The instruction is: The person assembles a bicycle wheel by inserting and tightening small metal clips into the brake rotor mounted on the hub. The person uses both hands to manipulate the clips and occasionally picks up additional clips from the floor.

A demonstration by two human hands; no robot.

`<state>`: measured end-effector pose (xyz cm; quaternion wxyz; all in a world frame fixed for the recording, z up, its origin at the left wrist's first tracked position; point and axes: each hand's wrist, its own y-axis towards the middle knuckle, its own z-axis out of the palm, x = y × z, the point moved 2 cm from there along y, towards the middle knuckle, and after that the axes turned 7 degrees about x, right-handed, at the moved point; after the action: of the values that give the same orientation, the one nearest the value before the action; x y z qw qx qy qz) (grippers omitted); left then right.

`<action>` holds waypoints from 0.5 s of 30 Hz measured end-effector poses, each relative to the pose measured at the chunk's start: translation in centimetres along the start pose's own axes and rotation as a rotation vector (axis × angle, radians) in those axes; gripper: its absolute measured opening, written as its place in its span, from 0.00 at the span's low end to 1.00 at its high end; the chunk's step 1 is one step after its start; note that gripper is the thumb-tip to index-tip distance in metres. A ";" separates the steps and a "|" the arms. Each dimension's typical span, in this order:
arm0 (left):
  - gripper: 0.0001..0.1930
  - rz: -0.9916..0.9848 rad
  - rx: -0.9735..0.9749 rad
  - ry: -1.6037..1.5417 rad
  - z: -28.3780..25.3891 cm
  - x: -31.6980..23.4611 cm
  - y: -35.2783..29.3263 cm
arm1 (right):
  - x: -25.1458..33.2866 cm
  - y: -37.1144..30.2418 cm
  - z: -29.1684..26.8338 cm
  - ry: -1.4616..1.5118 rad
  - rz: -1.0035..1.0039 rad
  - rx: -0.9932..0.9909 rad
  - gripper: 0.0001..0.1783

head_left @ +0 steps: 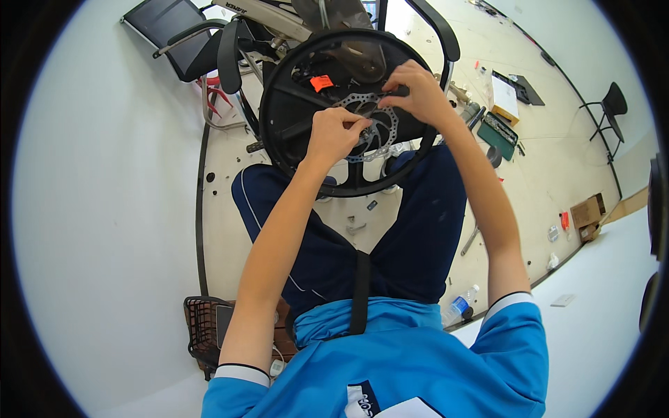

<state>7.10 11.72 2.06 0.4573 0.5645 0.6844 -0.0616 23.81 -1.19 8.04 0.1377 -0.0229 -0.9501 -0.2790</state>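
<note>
A black spoked wheel (355,182) lies flat in front of me, above my knees. A silver brake disc (394,132) with a perforated rim sits over its hub. My left hand (336,134) reaches over the disc, thumb and forefinger pinched together near its centre; whatever they hold is too small to make out. Just past the disc's far right edge, my right hand (418,94) hovers with thumb and forefinger apart and nothing visible between them. A small orange packet (321,83) rests beyond my left hand, within the wheel's outline.
Black armrests (230,59) flank the wheel, with a pale bike frame (272,19) behind it. On the floor to the right are a green tool case (499,135), a white-and-yellow box (504,99) and a water bottle (460,304). A black basket (202,331) stands lower left.
</note>
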 end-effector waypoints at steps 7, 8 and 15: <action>0.08 0.010 0.031 -0.003 -0.1 0.2 0.1 | -0.5 -3.0 2.0 -0.017 0.144 -0.186 0.21; 0.08 -0.015 0.049 0.025 -0.3 0.2 -0.1 | -0.2 -3.3 2.1 -0.035 0.194 -0.160 0.24; 0.08 0.031 -0.043 0.030 -0.1 0.6 1.3 | -1.1 -7.2 7.2 -0.147 0.382 0.000 0.31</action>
<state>8.18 12.70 2.30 0.4597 0.5661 0.6835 -0.0312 22.19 -3.38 -1.79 0.1186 -0.2230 -0.9360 -0.2452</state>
